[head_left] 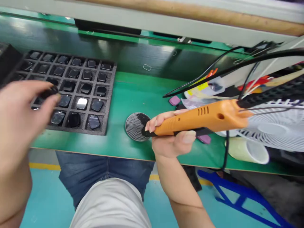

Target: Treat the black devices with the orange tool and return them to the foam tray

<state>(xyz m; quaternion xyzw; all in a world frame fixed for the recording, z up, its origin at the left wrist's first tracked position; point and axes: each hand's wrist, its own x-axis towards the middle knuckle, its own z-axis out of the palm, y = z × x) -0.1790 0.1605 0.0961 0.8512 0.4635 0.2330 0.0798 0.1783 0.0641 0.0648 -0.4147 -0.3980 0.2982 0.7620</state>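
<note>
At the left, blurred by motion, my left hand (26, 114) pinches a small dark piece (48, 92) between thumb and fingers, above a black foam tray (107, 104). Square, glossy black watch-like cases (94, 121) sit in the tray's compartments. My right hand (168, 139) is wrapped round an orange corded electric screwdriver (194, 116) with a black lever along its underside. The tool lies nearly level, its dark tip pointing left over a round perforated dish (134, 127). Black bits cover part of that dish. The exact end of the tip is hard to make out.
On the right stand a white fan (273, 126), a pale cup (248, 151) and a white container with a yellow label (205, 87). Black cables (213, 71) hang across that side. A shelf edge (152, 22) runs above the green bench (133, 91).
</note>
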